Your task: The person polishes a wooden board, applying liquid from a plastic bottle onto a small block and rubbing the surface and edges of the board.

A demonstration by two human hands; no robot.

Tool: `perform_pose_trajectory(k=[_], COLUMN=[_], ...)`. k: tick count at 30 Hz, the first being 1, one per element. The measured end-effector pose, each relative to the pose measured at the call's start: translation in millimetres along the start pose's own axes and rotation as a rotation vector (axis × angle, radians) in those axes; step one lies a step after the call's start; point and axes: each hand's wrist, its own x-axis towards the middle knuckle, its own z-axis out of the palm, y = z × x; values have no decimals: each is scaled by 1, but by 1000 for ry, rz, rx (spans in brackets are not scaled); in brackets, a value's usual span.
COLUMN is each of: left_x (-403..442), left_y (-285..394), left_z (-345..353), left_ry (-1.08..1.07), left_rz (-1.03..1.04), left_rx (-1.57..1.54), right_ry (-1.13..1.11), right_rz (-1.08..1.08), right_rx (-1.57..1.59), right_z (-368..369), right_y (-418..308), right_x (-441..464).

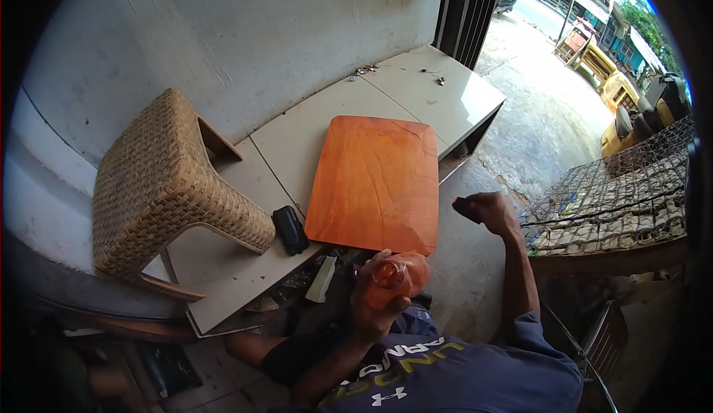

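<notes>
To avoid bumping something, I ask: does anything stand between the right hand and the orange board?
Nothing visible stands between the right hand and the orange board; only floor shows there. The plastic container in the left hand is nearer the body, off that path.

Strong daylight is pouring in from the upper right, bleaching the grey concrete yard (512,53) and throwing white glare onto the long pale-tiled bench (445,101). The orange rectangular board (375,179) is catching softer light. Shade is dimming the lower left; fisheye distortion is curving the edges.
</notes>
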Motion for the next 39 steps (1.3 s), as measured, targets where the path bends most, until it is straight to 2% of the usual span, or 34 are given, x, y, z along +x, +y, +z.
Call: perform_pose_trajectory(k=[1, 3, 5, 9, 11, 13, 14, 16, 17, 18, 19, 21, 24, 27, 29, 33, 34, 37, 38, 39], left_x=[2, 1, -1, -2, -7, -7, -6, -3, 0, 3, 5, 4, 1, 1, 4, 2, 4, 6, 7, 7], left_y=[1, 0, 0, -8, -18, -21, -20, -16, -10, -8, -9, -8, -5, 3, 4, 0, 1, 3, 0, -4], left_z=[-2, -4, -1, 1, -6, -8, -8, -6, -1, 1, 0, -2, -3, 2, 3, 2, 1, 1, -1, -4], left_ry=[17, 42, 90, 188, 168, 148, 146, 143, 190, 232, 225, 213, 180, 170, 173, 207, 205, 203, 211, 221], left_rz=[1, 26, 33, 69, 34, -4, -5, -10, 20, 53, 48, 36, 14, -8, 11, 54, 61, 30, 33, 33], left_rx=[2, 1, 18, 17, 38, 53, 54, 52, 47, 43, 41, 28, 54, 16, 22, 23, 23, -9, 58, 124], right_ry=[111, 237, 278, 285, 256, 136, 154, 32, 30, 14, -71, -263, -358, -357, -231, 40, 178, 262, 204, 225], right_rz=[12, -148, -308, -426, -472, -484, -585, -660, -824, -835, -871, -846, -748, -708, -762, -618, -634, -751, -661, -658], right_rx=[64, 346, 246, 125, 79, 69, -14, -24, 50, 122, 17, 23, -36, -24, -7, -103, -86, -149, -42, -144], right_z=[-11, -14, -11, 13, 20, 23, 27, 22, 30, 38, 33, 19, 14, 19, 22, 16, 16, 21, 29, 29], right_y=[-8, -15, -40, -62, -69, -76, -70, -80, -72, -69, -73, -82, -92, -95, -92, -103, -102, -95, -89, -89], right_x=[9, 45, 77, 147, 152, 134, 120, 61, 42, 18, -5, -27, -6, 57, 105, 170, 182, 183, 171, 145])
